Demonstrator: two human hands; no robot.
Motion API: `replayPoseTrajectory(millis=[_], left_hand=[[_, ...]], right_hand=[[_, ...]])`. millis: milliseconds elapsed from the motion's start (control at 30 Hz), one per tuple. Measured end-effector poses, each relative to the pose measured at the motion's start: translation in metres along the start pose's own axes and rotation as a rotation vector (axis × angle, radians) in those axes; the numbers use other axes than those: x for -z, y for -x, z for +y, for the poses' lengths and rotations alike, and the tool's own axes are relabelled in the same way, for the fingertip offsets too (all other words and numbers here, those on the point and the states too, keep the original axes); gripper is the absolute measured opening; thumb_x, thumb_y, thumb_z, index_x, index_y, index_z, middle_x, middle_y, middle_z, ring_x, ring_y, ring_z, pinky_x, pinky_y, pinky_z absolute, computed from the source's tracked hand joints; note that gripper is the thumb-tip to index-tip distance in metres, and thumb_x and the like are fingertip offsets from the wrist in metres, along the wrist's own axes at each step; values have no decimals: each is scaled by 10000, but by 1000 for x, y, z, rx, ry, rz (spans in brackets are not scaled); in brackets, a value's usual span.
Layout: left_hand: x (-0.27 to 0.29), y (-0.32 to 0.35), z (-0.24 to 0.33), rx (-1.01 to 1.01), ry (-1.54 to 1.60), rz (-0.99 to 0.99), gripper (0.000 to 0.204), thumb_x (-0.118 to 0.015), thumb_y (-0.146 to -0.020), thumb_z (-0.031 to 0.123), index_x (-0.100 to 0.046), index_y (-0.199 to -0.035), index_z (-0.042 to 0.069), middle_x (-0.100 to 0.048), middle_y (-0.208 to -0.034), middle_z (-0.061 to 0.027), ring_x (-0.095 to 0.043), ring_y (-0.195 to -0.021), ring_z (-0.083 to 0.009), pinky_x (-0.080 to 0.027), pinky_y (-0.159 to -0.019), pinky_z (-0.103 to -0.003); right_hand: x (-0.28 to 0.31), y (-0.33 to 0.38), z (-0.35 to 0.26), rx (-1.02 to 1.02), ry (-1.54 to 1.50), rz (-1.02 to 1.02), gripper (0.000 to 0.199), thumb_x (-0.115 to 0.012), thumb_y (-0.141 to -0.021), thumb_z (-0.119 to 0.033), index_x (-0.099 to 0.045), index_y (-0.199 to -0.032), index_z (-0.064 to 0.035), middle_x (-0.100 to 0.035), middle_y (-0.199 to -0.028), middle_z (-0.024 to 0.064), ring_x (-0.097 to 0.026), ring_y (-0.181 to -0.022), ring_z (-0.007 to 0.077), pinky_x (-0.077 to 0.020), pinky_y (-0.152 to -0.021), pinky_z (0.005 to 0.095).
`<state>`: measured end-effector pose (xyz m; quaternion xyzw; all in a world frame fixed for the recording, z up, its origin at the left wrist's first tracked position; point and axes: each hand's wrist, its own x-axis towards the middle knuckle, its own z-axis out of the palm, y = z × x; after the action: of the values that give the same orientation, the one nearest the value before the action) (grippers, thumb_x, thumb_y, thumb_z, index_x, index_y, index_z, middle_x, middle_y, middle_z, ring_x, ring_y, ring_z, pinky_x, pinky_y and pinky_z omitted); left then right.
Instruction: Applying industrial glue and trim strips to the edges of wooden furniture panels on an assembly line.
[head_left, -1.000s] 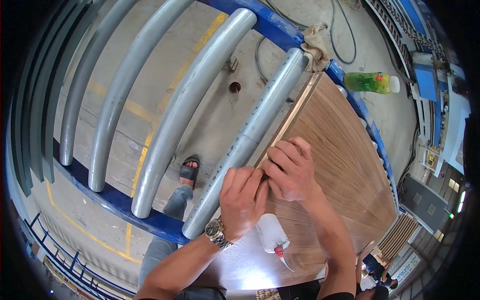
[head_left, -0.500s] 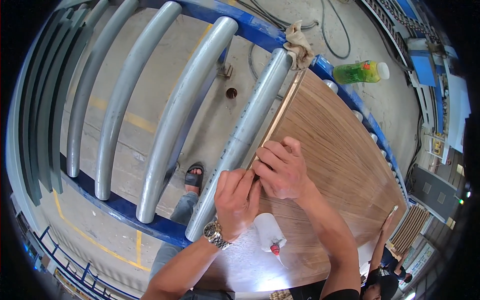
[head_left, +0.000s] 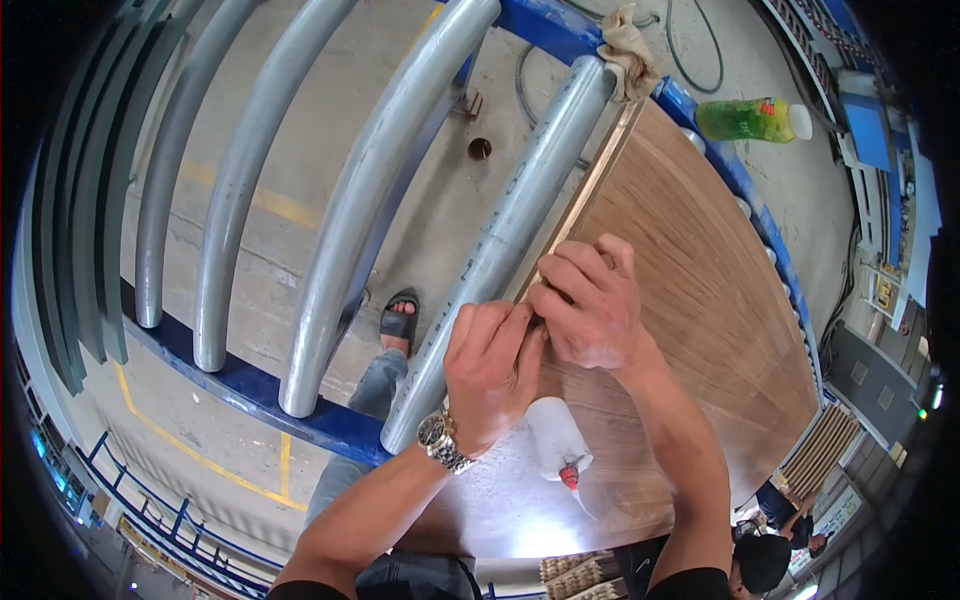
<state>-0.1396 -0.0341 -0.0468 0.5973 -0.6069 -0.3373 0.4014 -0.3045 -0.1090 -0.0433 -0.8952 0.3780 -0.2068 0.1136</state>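
Observation:
A large brown wood-grain panel (head_left: 700,310) lies on the roller conveyor, a pale strip (head_left: 590,185) running along its left edge. At that edge my left hand (head_left: 490,365) and my right hand (head_left: 592,308) meet, fingers closed and pinched together. Whatever sits between the fingertips is hidden by the fingers. On the panel beside my left hand lies a white squeeze bottle (head_left: 556,435) with a red cap and thin clear nozzle, tipped toward me. A metal watch (head_left: 440,440) is on my left wrist.
Grey metal rollers (head_left: 520,215) span a blue frame (head_left: 250,405) on the left, with gaps showing the floor. A crumpled beige cloth (head_left: 627,55) and a green bottle (head_left: 750,119) rest on the far rail. People (head_left: 762,560) are at the lower right.
The view has shifted, so the scene sits a little higher and farther right. My hands stay pinched together at the panel edge. Another person's arm has left the panel's right side.

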Motion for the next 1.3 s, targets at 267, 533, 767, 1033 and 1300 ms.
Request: replayPoseTrajectory(millis=[267,533,767,1033,1300], left_hand=[[2,0,0,2,10,-7,278,-813,-845,-26,-751,-1115,-56,-704,-1030,-166,-650,-907,-344,-528,-793,-426],[4,0,-3,-13,-15,-14,275,-809,-850,-29,-753,-1118,-61,-705,-1025,-164,-649,-907,-346,-528,-799,-426],[7,-2,-4,-17,-20,-10,273,-803,-864,-14,-757,-1130,-55,-705,-1028,-161,-647,-915,-349,-529,-815,-425],[6,-2,-1,-3,6,-13,279,-799,-869,-6,-750,-1140,-52,-700,-1032,-162,-644,-908,-352,-530,-811,-435],[5,1,-1,-7,-21,-20,280,-796,-868,-10,-747,-1140,-56,-701,-1042,-169,-651,-921,-357,-532,-812,-442]], right_hand=[[-2,-1,0,-1,-17,25,178,-756,-717,-195,-688,-862,-117,-669,-1010,22,-657,-1042,213,-409,-960,453],[-5,0,-1,10,5,22,181,-755,-739,-202,-703,-889,-116,-676,-1054,39,-659,-1066,237,-427,-955,469],[-5,-5,-3,5,21,17,189,-770,-736,-198,-696,-886,-110,-676,-1052,38,-658,-1094,233,-443,-979,468],[-3,-3,-1,10,9,21,224,-771,-729,-208,-708,-923,-115,-666,-1073,46,-656,-1060,256,-418,-940,482],[-2,-3,-4,9,40,32,189,-765,-730,-184,-684,-881,-106,-677,-1035,48,-662,-1057,238,-430,-957,463]])
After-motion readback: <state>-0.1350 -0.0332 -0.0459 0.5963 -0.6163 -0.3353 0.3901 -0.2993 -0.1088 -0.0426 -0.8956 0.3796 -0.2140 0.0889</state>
